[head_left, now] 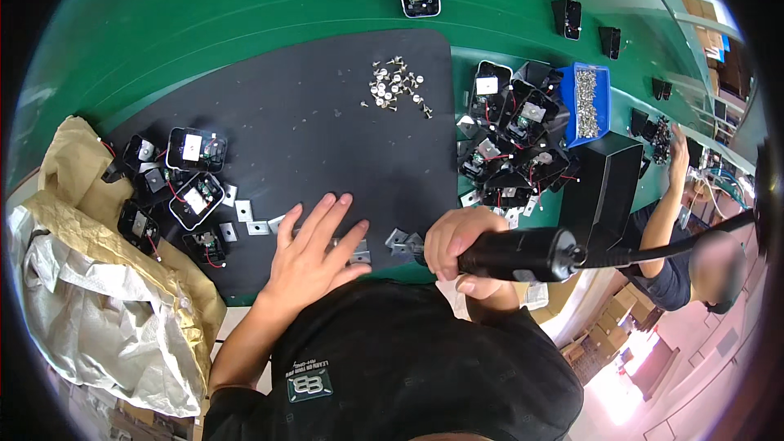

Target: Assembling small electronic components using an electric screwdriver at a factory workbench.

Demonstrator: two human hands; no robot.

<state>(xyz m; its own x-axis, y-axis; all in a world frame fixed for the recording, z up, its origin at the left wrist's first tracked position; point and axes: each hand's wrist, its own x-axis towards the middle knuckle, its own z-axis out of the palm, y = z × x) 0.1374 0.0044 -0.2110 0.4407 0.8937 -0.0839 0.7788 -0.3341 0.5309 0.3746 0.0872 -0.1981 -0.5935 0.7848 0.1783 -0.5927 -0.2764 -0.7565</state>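
Note:
My left hand [314,249] lies with fingers spread at the near edge of a dark mat [302,139]. Small metal plates [360,256] show beside and partly beneath its fingers. With my right hand [464,243] I grip a black electric screwdriver [523,255], its cable running off to the right. The tool lies roughly sideways, tip toward the left. Near that tip sits another metal piece [398,240], partly hidden by the hand. Several pale square plates [257,228] rest left of my left hand. Farther off on the mat is a loose pile of screws [392,88].
Black housings with red wires [196,149] sit at the left, by a crumpled paper sack [106,310]. More housings [531,114] are heaped at the right, beside a blue screw tray [604,98] and a black box [600,188]. Another person's arm [668,196] reaches in at far right.

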